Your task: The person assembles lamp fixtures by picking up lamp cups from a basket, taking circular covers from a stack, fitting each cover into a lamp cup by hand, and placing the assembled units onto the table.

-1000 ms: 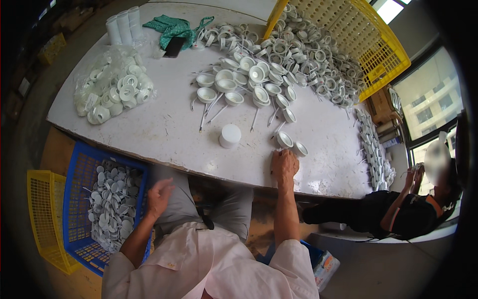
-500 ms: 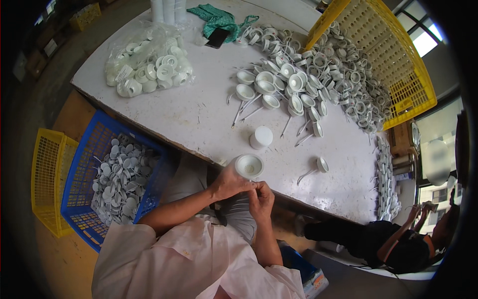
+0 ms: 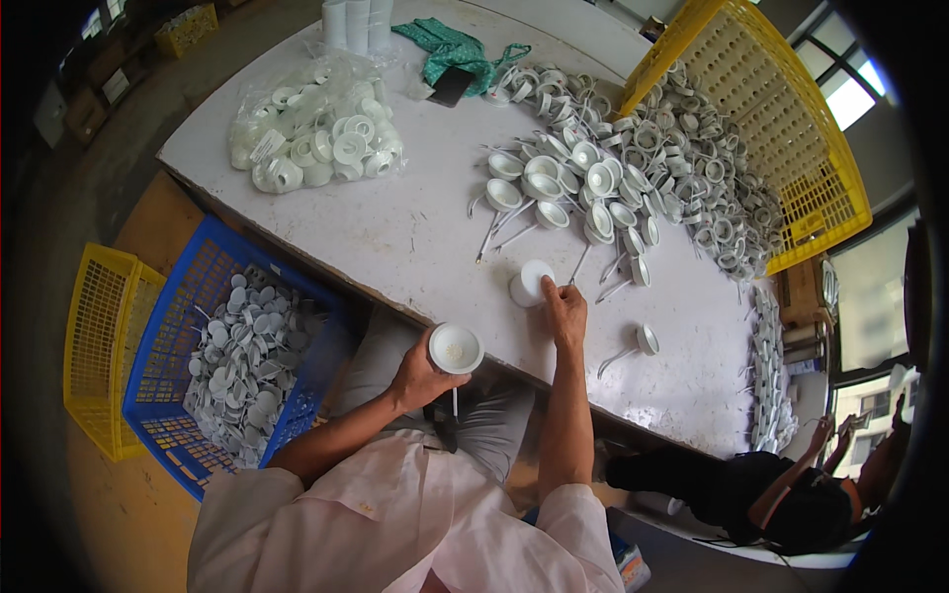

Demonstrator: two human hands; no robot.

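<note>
In my left hand (image 3: pixel 417 381) is a white round lamp housing (image 3: pixel 457 348), its open face up. Small yellowish spots show inside it, and a white wire hangs below. My right hand (image 3: pixel 566 314) has its fingertips closed at the right edge of a short white cylinder (image 3: pixel 529 285) standing on the table; whether it is one piece or a stack of discs I cannot tell. A single lamp housing (image 3: pixel 647 340) with a wire lies to the right. Beyond my hands, several more wired housings (image 3: pixel 542 186) lie in a group.
A large pile of white rings (image 3: pixel 682 148) lies before a tilted yellow crate (image 3: pixel 791 119). On the table (image 3: pixel 395 237) are a bag of white parts (image 3: pixel 316 138), green cloth (image 3: pixel 450 49) and dark phone (image 3: pixel 452 87). A blue basket (image 3: pixel 163 366) of discs stands left; another person (image 3: pixel 791 494) sits right.
My right hand has left the lamp housing and reached forward to the white cylinder. My left hand has moved slightly left and down with the housing. The whole view has shifted slightly.
</note>
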